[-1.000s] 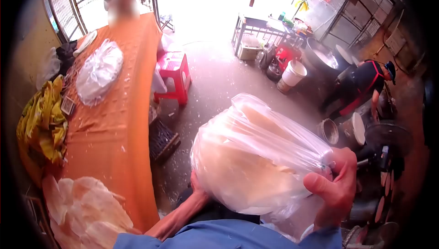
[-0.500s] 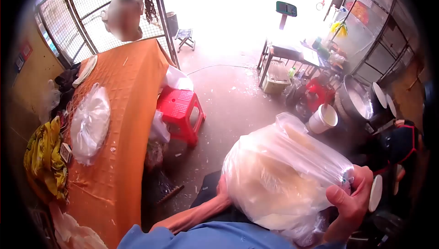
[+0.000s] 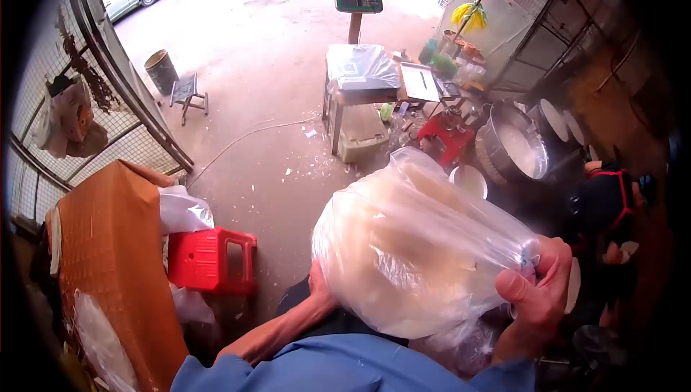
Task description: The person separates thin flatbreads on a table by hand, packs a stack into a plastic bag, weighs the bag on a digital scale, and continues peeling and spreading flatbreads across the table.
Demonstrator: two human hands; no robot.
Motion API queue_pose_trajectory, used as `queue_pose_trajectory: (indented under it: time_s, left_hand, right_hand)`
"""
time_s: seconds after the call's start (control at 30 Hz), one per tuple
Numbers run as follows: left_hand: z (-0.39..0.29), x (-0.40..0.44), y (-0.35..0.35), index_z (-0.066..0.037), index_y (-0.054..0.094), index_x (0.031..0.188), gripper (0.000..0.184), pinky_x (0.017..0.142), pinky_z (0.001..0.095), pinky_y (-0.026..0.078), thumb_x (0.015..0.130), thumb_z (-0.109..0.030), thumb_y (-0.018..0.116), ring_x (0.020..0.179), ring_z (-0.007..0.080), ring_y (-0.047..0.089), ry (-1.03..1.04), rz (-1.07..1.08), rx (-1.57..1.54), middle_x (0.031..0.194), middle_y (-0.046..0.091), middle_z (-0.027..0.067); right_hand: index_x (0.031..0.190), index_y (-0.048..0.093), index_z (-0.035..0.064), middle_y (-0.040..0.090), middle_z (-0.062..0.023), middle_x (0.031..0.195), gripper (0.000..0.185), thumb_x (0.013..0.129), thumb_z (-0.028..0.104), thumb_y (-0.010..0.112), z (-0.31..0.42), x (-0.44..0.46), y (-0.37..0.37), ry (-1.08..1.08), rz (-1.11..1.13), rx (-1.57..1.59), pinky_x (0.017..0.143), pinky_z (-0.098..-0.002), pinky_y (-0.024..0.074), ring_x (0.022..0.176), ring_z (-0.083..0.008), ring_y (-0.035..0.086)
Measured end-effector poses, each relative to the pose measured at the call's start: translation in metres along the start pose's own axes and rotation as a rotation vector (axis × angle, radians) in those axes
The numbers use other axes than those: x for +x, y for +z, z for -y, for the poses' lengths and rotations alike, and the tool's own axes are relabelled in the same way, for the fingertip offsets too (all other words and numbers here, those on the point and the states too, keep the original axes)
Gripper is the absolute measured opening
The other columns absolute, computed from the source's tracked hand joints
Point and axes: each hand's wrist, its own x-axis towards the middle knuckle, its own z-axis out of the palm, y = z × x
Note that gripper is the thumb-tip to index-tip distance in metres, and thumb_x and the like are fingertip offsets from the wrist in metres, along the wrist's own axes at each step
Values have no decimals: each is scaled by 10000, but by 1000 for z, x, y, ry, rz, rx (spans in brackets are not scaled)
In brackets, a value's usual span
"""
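I've swung right: the orange-covered surface (image 3: 108,226) sits farther left, the scale display (image 3: 358,0) far ahead. I'm still carrying, I judge: the clear bag (image 3: 414,248) is before me, right hand (image 3: 536,280) gripping its neck, left hand (image 3: 320,290) against its left side, closure hidden.

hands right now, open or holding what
Left hand: against the plastic bag, fingertips hidden, grip can't be told.
Right hand: closed, holding the plastic bag at one end.

L hand (image 3: 322,290), pt. hidden (behind bag (image 3: 417,248))
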Motion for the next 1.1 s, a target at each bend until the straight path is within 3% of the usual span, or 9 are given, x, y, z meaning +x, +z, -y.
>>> queue_pose_trajectory:
  time_s: [0.17,0.27,0.43,0.53,0.7,0.77,0.83,0.97,1.1]
  left_hand:
    - [-44,113,39,-15,530,1261,538,926,393,487,952,-407,329,1084,288,588,-13,10,-2,1200,603,152]
    - [-66,188,66,-15,529,1263,540,928,393,486,951,-408,329,1086,288,587,2,1,-3,1202,602,152]
    - [-96,286,109,-15,527,1267,544,932,395,484,950,-409,327,1089,289,586,19,-50,-33,1204,602,152]
    - [-117,330,133,-15,526,1269,546,935,395,483,949,-410,326,1091,289,586,49,-79,-68,1205,601,152]
    - [-177,424,151,-18,479,1319,562,952,394,475,957,-413,311,1106,296,581,7,-172,-107,1266,565,155]
    - [-201,464,154,-18,459,1334,556,952,404,477,965,-404,305,1108,300,581,55,-174,-48,1285,551,156]
    - [-231,479,187,-12,469,1324,551,947,401,483,971,-400,300,1113,292,581,31,-256,-131,1275,559,155]
    - [-282,529,210,7,475,1310,557,937,396,493,973,-400,299,1105,297,586,102,-304,129,1262,568,157]
    - [-314,582,223,13,470,1314,560,933,398,494,971,-390,285,1100,290,590,84,-280,55,1254,571,165]
  right_hand:
    - [834,690,-6,589,-51,746,418,612,314,843,-1,126,26,-43,20,64,664,-282,391,693,-142,506]
    - [827,698,3,604,-63,714,378,639,299,838,-16,211,20,-88,221,-41,619,-281,390,619,-137,497]
    - [811,695,-4,602,-58,696,371,628,285,839,-21,331,32,-97,119,-21,582,-255,380,641,-97,502]
    - [793,689,-7,606,-48,691,367,622,286,828,1,393,51,-26,81,70,595,-254,380,648,-96,499]
    - [816,678,-36,598,-58,703,508,607,412,797,7,504,105,-206,-76,-22,661,-282,389,674,-152,513]
    - [894,664,-62,627,-74,776,541,649,405,786,12,542,109,-226,7,-114,705,-274,414,721,-147,548]
    - [1052,588,-84,625,-84,919,631,705,427,719,23,577,114,-35,172,-157,779,-249,410,825,-138,556]
    - [1088,583,-85,625,-81,934,606,742,398,699,30,636,138,-93,127,-129,765,-237,399,829,-131,550]
    - [1068,607,-100,654,-98,933,519,766,309,712,34,684,155,-77,93,-122,814,-249,425,855,-135,587]
